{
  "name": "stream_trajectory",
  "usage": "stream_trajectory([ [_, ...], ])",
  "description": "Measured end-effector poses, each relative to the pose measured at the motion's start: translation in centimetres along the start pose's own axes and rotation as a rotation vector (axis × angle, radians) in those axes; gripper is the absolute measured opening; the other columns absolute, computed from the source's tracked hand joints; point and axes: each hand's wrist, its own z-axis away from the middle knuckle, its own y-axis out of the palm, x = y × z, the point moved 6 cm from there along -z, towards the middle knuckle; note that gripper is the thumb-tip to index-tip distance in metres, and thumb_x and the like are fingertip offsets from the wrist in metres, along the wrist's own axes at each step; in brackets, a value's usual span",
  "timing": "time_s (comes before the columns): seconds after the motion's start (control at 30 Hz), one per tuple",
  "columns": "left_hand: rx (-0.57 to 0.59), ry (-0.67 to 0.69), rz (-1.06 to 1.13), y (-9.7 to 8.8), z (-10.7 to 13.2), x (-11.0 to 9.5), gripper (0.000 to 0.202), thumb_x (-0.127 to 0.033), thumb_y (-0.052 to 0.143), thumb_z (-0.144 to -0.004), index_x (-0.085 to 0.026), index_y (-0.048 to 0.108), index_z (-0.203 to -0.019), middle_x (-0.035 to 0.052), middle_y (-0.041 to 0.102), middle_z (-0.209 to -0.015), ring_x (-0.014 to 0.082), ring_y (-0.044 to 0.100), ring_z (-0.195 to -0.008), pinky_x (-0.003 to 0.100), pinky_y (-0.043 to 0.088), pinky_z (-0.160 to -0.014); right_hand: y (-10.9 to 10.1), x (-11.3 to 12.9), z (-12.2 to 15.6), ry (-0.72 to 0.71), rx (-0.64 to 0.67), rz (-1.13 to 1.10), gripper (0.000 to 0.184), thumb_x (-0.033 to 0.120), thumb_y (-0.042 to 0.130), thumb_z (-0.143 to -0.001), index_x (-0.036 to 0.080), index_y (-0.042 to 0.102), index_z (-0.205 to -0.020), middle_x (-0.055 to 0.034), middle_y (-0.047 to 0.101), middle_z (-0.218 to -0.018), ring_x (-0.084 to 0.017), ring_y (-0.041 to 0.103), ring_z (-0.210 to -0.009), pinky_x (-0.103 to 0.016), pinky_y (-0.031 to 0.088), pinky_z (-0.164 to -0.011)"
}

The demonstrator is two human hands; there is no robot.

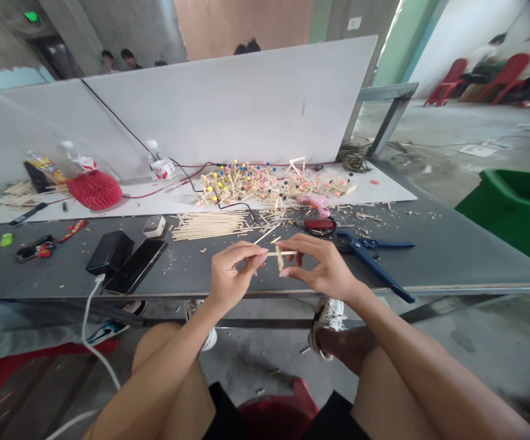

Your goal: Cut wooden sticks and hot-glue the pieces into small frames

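Note:
Over the front edge of the grey table, my left hand (pixel 234 269) pinches one end of a thin wooden stick (pixel 272 253) between thumb and fingers. My right hand (pixel 320 264) grips a short upright wooden piece (pixel 280 260) by its top and bottom. The stick crosses this upright piece and reaches under my right fingers; whether the two are joined I cannot tell. Behind my hands lies a bundle of loose wooden sticks (pixel 212 225). Farther back is a heap of small stick structures (pixel 256 183) with coloured balls on them. A pink glue gun (pixel 316 206) lies beside the heap.
Blue-handled cutters (pixel 370 256) lie right of my hands. On the left are a black phone (pixel 135 266), a black power adapter (pixel 109 252), a white cube (pixel 154 227) and plastic bottles (pixel 162 166). A green bin (pixel 503 214) stands at the right, and a white board (pixel 228 116) behind.

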Motion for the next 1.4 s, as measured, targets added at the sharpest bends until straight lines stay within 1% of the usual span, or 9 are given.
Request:
stream_trajectory([
  [0.27, 0.017, 0.002, -0.011, -0.1, 0.1, -0.1, 0.014, -0.021, 0.066, -0.089, -0.020, 0.074, -0.100, 0.0060, 0.071, -0.091, 0.0110, 0.065, -0.066, 0.022, 0.055, -0.054, -0.1, -0.1, 0.0, 0.005, -0.012, 0.006, 0.046, 0.038, 0.077, -0.080, 0.017, 0.068, -0.120, -0.0102, 0.068, -0.099, -0.016, 0.061, -0.076, -0.031, 0.052, -0.064],
  [0.4, 0.019, 0.003, -0.027, -0.2, 0.0, -0.3, 0.018, -0.021, 0.067, -0.089, -0.019, 0.073, -0.105, 0.0075, 0.071, -0.094, 0.0130, 0.067, -0.072, 0.024, 0.057, -0.060, -0.2, -0.2, -0.1, 0.025, -0.019, 0.008, 0.049, 0.041, 0.077, -0.079, 0.018, 0.068, -0.121, -0.0088, 0.068, -0.097, -0.016, 0.061, -0.076, -0.030, 0.053, -0.065],
  [0.57, 0.111, 0.017, -0.069, 0.6, -0.1, -0.1, 0.042, -0.025, 0.072, -0.085, -0.019, 0.062, -0.126, 0.0113, 0.069, -0.104, 0.0144, 0.067, -0.077, 0.025, 0.058, -0.063, -0.1, -0.4, 0.0, 0.046, -0.012, -0.014, 0.049, 0.040, 0.077, -0.080, 0.019, 0.068, -0.123, -0.0087, 0.067, -0.098, -0.016, 0.062, -0.077, -0.030, 0.053, -0.066],
  [0.67, 0.134, 0.114, -0.129, 1.0, 0.0, -0.2, 0.052, -0.024, 0.074, -0.083, -0.021, 0.057, -0.132, 0.0125, 0.067, -0.112, 0.0145, 0.066, -0.079, 0.025, 0.058, -0.062, 0.0, -0.6, 0.0, 0.050, -0.002, -0.014, 0.045, 0.036, 0.075, -0.083, 0.021, 0.067, -0.125, -0.0088, 0.068, -0.102, -0.016, 0.063, -0.079, -0.030, 0.053, -0.068],
  [0.77, 0.114, 0.219, -0.200, 1.1, 0.2, -0.5, 0.050, -0.022, 0.072, -0.085, -0.022, 0.056, -0.131, 0.0109, 0.067, -0.112, 0.0146, 0.066, -0.081, 0.025, 0.058, -0.062, 0.2, -0.7, 0.0, 0.047, 0.007, -0.041, 0.044, 0.033, 0.073, -0.084, 0.024, 0.066, -0.127, -0.0080, 0.068, -0.104, -0.015, 0.062, -0.079, -0.030, 0.053, -0.067],
  [0.87, 0.101, 0.267, -0.231, 1.1, 0.2, -0.7, 0.047, -0.019, 0.072, -0.084, -0.022, 0.057, -0.129, 0.0106, 0.067, -0.112, 0.0139, 0.066, -0.080, 0.025, 0.058, -0.062, 0.3, -1.0, -0.1, 0.079, 0.019, -0.103, 0.045, 0.033, 0.075, -0.083, 0.024, 0.067, -0.126, -0.0075, 0.068, -0.104, -0.015, 0.062, -0.078, -0.029, 0.054, -0.067],
  [1.03, 0.104, 0.269, -0.259, 1.2, 0.2, -0.7, 0.048, -0.023, 0.073, -0.084, -0.022, 0.057, -0.130, 0.0106, 0.068, -0.112, 0.0133, 0.066, -0.079, 0.024, 0.059, -0.062, 0.9, -2.0, 0.0, 0.219, 0.069, -0.254, 0.047, 0.029, 0.077, -0.079, 0.023, 0.067, -0.125, -0.0069, 0.069, -0.104, -0.017, 0.065, -0.083, -0.030, 0.053, -0.071],
  [1.17, 0.116, 0.272, -0.298, 1.3, 0.4, -0.6, 0.046, -0.022, 0.069, -0.087, -0.023, 0.056, -0.131, 0.0110, 0.068, -0.115, 0.0136, 0.068, -0.080, 0.023, 0.059, -0.062, 1.2, -2.3, 0.1, 0.261, 0.076, -0.292, 0.048, 0.029, 0.077, -0.079, 0.022, 0.067, -0.125, -0.0088, 0.070, -0.109, -0.018, 0.066, -0.087, -0.033, 0.054, -0.074],
  [1.4, 0.108, 0.268, -0.305, 1.7, 0.5, -0.2, 0.038, -0.015, 0.063, -0.088, -0.021, 0.059, -0.126, 0.0103, 0.071, -0.110, 0.0127, 0.069, -0.078, 0.023, 0.059, -0.064, 1.6, -2.6, 0.0, 0.335, 0.024, -0.355, 0.040, 0.034, 0.077, -0.078, 0.019, 0.071, -0.114, -0.0066, 0.071, -0.094, -0.018, 0.066, -0.084, -0.033, 0.055, -0.076],
])
